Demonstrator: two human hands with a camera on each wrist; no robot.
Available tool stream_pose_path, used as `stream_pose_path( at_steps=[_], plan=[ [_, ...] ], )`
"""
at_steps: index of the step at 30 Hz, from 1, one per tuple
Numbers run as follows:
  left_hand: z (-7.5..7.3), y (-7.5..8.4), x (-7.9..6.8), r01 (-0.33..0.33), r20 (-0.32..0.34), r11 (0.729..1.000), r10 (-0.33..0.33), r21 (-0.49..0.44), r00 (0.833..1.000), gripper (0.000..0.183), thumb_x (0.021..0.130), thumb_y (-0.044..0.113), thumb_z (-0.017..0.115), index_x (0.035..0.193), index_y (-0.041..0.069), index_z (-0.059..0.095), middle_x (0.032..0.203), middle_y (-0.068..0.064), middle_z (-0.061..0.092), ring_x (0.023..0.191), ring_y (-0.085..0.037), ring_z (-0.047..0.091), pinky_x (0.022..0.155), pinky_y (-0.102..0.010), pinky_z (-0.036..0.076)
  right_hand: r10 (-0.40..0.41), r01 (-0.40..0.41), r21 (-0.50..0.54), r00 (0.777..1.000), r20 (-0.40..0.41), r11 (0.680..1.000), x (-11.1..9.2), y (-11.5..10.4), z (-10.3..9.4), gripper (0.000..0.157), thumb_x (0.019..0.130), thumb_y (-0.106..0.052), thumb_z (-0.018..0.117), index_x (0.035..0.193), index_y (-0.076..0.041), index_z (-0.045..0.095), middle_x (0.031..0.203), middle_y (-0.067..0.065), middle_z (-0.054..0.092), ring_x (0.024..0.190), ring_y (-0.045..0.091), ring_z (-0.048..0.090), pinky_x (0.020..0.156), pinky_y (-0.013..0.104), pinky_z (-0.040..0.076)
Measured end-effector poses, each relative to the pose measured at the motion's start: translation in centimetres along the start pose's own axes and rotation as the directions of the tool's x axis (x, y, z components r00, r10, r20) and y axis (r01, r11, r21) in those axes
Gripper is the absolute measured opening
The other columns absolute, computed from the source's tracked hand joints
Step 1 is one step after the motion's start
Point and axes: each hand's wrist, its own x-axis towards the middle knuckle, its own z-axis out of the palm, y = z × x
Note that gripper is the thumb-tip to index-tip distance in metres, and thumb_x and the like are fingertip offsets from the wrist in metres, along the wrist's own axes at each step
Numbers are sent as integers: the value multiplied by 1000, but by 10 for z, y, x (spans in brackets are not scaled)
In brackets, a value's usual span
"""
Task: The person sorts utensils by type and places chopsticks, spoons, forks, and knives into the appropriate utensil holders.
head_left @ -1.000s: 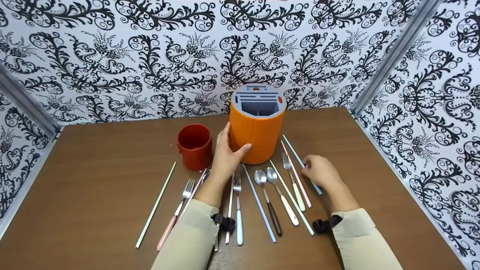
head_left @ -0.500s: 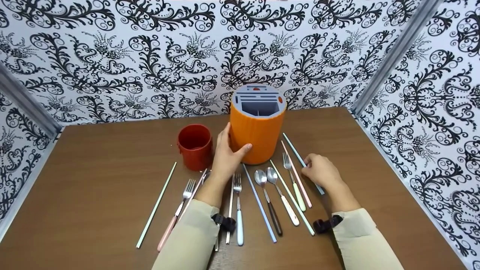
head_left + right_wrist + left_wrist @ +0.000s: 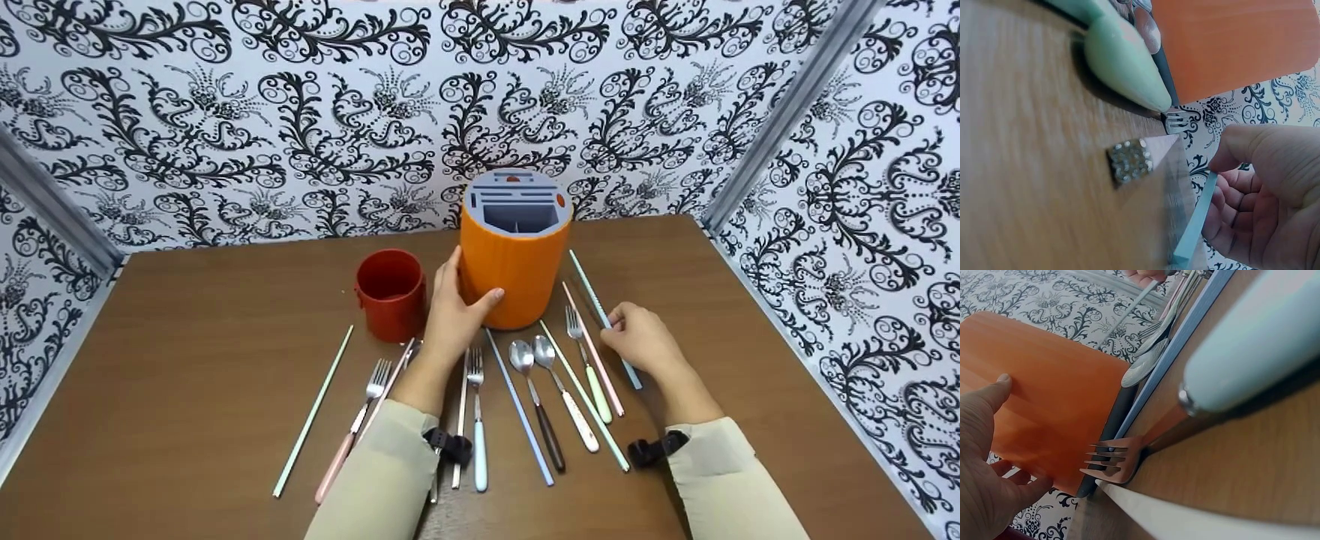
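Orange and slotted on top, a utensil holder [image 3: 525, 274] is standing upright on the table [image 3: 225, 360], and the left hand [image 3: 454, 315] is gripping its left side, thumb lying across the front. The right hand [image 3: 639, 339] is pinching a light-blue chopstick [image 3: 590, 289] between thumb and fingers, to the right of the holder and near a pink chopstick [image 3: 592, 349]. A red cup [image 3: 391, 311] is standing just beside the left hand.

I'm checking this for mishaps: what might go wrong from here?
The right hand pinches a thin light-blue chopstick, which might slip or twist. The pink chopstick and green-handled fork lie close by, so the right hand could nudge them. The left hand grips the orange holder beside the red cup; a sideways push might knock the red cup.
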Motion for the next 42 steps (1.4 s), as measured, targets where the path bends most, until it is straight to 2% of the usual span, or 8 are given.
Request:
stream_pose_path(
  at_steps=[10,15,22,27,30,33,36,42],
  plan=[
    [1,1,0,-1,-5,1000,1,-7,1000,95,88,30,85,164,15,31,162,-12,41,149,-28,43,127,-44,31,-33,42,126,997,-67,991,0,-6,-2,16,91,-12,59,102,-1,60,88,6,59,77,19,53,70,32,44],
    [1,0,1,2,-5,1000,-2,-6,1000,95,88,30,84,164,14,30,162,-12,40,149,-28,43,127,-44,32,-13,30,243,998,-69,969,-1,-8,-2,10,94,-9,56,100,-1,56,83,5,55,65,14,51,61,28,44],
    [-1,0,0,12,-1,1000,-12,2,1000,95,88,33,84,164,17,30,163,-11,40,149,-28,43,127,-45,31,45,-20,424,998,-49,905,-1,-12,-2,6,97,-10,51,97,-4,51,71,-2,47,54,11,49,51,24,45],
    [-1,0,0,-6,2,1000,6,-14,1000,95,88,32,84,163,13,31,161,-13,40,148,-29,43,127,-45,32,33,10,491,996,-79,871,-3,-15,-3,7,95,-8,51,100,-3,53,65,-6,43,53,8,42,51,22,41],
    [-1,1,0,-17,0,1000,17,-24,1000,95,87,32,85,163,12,31,160,-13,41,147,-29,44,126,-44,33,32,31,560,994,-102,828,-3,-18,-3,14,96,-6,54,107,1,54,69,-5,49,55,7,46,53,23,46],
    [-1,0,0,-20,-3,1000,20,-20,1000,94,88,32,84,163,12,31,160,-13,41,147,-29,44,126,-45,33,38,53,637,991,-128,769,-2,-23,-4,20,96,-3,57,114,5,54,77,-4,58,63,10,59,59,26,55],
    [0,-1,0,-10,-5,1000,9,-17,1000,94,88,33,84,163,14,32,161,-13,41,147,-28,44,126,-45,33,35,74,685,989,-143,725,-1,-26,-5,25,96,0,57,121,7,55,85,-2,63,74,14,68,65,30,61],
    [0,0,-1,6,0,1000,-6,-11,1000,94,88,34,84,164,15,31,162,-12,40,148,-29,44,127,-46,32,33,98,735,986,-161,671,0,-32,-8,32,99,2,55,131,7,57,92,1,65,83,15,71,75,36,65]
  ],
)
